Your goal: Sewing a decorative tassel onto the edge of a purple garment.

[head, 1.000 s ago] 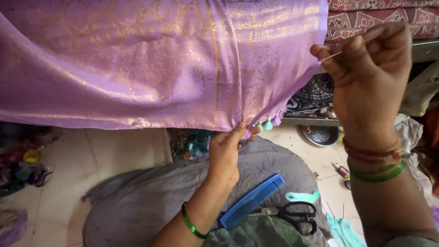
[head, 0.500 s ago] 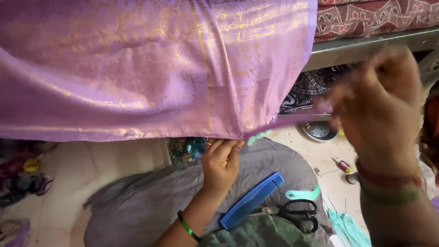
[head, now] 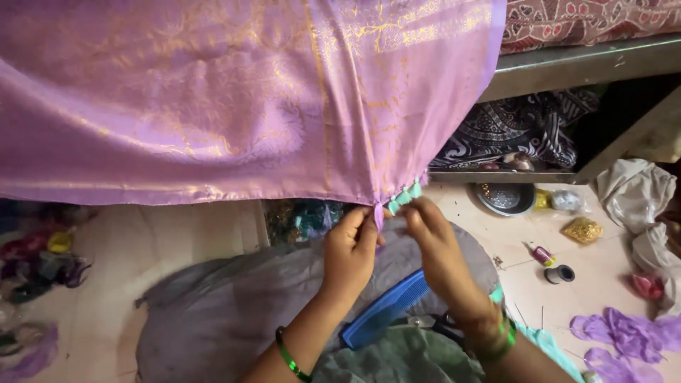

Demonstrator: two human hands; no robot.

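A large purple cloth (head: 234, 106) with gold woven patterns hangs down from above and fills most of the upper view. Both hands work at its lower corner. The left hand (head: 349, 252) has its grip pressed together on a small purple tassel (head: 378, 215) at the edge of the cloth. The right hand (head: 434, 245) is just beside it, with the fingers pinching the same edge close under a row of small teal tassels (head: 404, 195). The two hands almost touch each other. I cannot tell if a needle or thread is between the fingers.

Under the hands lies a grey cloth (head: 234, 312) over the lap. A blue comb (head: 386, 310) lies on it, partly hidden behind the right wrist, and the handle of black scissors (head: 447, 326) shows only a little beside that wrist. The left wrist has a green bangle (head: 287, 352).

On the floor at the right there are a small spool of dark thread (head: 560, 274), a red spool (head: 543, 255), a metal bowl (head: 505, 197), a heap of gold material (head: 582, 229) and purple cloth pieces (head: 624, 333). Behind them a metal bed frame (head: 582, 64) carries a red patterned mattress (head: 589, 21), and a dark patterned cloth (head: 521, 131) lies on the shelf below. The hanging cloth hides everything behind it on the left.
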